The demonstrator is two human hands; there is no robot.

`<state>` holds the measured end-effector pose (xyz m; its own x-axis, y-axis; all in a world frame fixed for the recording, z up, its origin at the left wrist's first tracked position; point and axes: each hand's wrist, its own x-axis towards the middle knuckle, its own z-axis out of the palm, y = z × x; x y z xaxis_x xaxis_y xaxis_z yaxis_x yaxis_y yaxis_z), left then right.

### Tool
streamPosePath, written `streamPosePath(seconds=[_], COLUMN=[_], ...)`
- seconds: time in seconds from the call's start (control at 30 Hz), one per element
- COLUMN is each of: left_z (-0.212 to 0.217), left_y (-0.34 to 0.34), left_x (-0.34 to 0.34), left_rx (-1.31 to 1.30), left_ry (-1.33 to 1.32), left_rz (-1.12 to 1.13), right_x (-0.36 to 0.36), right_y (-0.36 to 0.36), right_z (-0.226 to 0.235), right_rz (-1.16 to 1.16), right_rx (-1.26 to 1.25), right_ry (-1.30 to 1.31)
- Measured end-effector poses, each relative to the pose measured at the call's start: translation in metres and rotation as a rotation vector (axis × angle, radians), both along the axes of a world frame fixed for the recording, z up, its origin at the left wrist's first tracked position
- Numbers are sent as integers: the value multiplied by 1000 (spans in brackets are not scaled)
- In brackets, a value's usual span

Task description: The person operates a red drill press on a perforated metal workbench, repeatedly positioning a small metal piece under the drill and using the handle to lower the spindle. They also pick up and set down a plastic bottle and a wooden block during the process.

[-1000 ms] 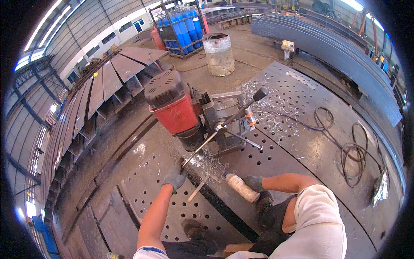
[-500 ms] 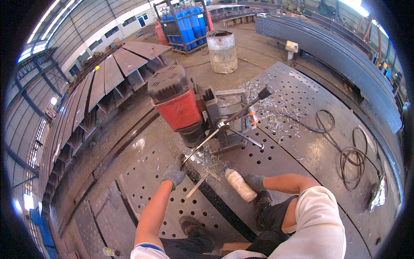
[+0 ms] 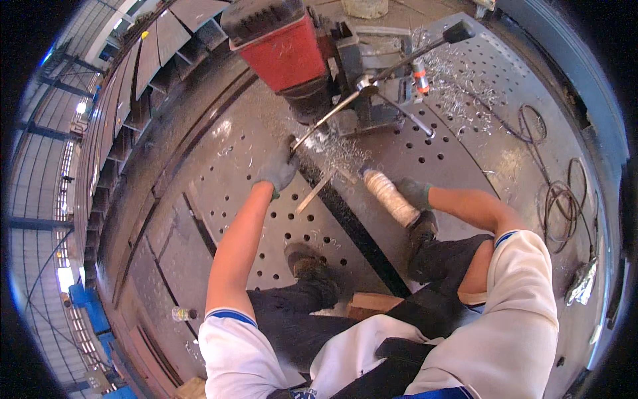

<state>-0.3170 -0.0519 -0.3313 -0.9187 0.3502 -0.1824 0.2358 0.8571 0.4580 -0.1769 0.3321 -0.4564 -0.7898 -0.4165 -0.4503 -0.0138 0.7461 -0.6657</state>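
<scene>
One gloved left hand (image 3: 278, 174) curls around a metal lever (image 3: 325, 120) of the red drilling machine (image 3: 284, 56); the gloved right hand (image 3: 414, 193) sits against a wrapped bottle (image 3: 391, 197), though I cannot tell whether it grips; the machine stands on a steel plate (image 3: 458, 167), beside curly shavings (image 3: 342, 155).

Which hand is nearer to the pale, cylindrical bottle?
Right. The right hand is at the bottle, on its right side; the left hand is farther left, on the straight silver metal lever.

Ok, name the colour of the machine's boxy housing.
The housing is red, topped by a dark cap; it shows best in the head view.
</scene>
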Motion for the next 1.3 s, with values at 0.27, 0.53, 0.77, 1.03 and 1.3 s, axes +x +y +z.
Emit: streamPosePath(seconds=[0.27, 0.53, 0.77, 1.03, 1.3], left_z=[21, 20, 1, 15, 14], left_y=[14, 19, 16, 14, -1], left_x=[5, 3, -8, 1, 8], left_rx=[-17, -90, -56, -11, -35], left_ry=[45, 18, 78, 27, -3], left_rz=[-27, -6, -57, -22, 29], right_x=[-7, -8, -7, -1, -9], right_y=[8, 10, 13, 3, -8], right_z=[0, -4, -4, 25, 20], right_rz=[90, 119, -254, -162, 63], right_rx=[100, 99, -35, -61, 92], right_ry=[5, 72, -227, -158, -33])
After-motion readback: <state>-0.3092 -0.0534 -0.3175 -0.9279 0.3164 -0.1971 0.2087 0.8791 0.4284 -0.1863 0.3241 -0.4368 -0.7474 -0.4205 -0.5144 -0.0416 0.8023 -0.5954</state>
